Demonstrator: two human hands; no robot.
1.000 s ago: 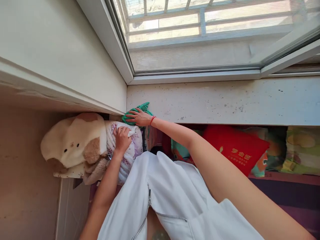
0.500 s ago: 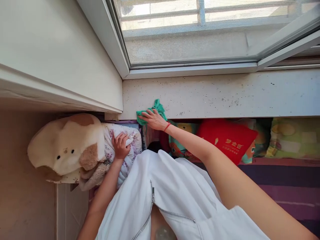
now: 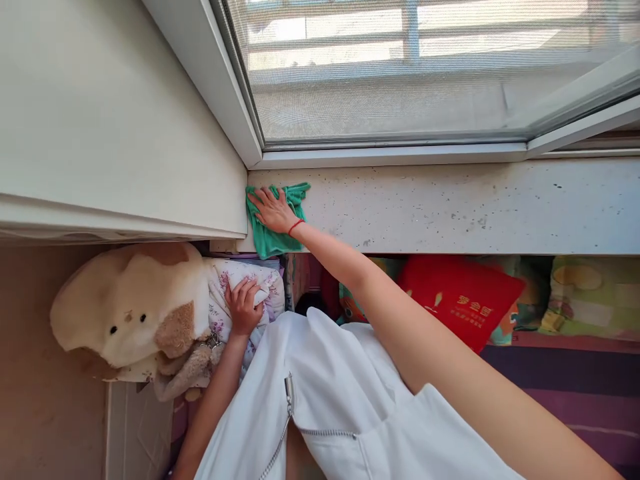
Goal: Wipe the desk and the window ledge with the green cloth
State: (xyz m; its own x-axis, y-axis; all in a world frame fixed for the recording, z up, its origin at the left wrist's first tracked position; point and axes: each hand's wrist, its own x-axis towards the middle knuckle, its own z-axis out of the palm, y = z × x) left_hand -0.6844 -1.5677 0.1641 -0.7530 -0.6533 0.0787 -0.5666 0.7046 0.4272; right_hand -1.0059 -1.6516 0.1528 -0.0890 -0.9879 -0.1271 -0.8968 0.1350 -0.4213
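My right hand (image 3: 276, 211), with a red string on the wrist, presses a green cleaning cloth (image 3: 273, 243) onto the white windowsill (image 3: 400, 207). Its fingers are spread over the cloth, with folds bunched around them. The cloth lies partly unfolded in the sill's left corner, against the white side panel. Lower down, my left hand (image 3: 245, 307) rests on a folded floral quilt (image 3: 273, 283), fingers a little bent and apart. Left of it sits a cream plush dog (image 3: 127, 307) with brown patches.
Dark specks dot the sill. A screened window (image 3: 390, 100) stands behind it, its frame slanting out at right. Below the sill lie a red cushion (image 3: 460, 293), a green patterned pillow (image 3: 595, 293) and a purple striped bed cover (image 3: 565, 413). A white panel (image 3: 100, 120) rises at left.
My right hand has slid the green cloth left into the sill's corner, and the cloth is more spread out. My left hand stays on the quilt. The view has shifted slightly.
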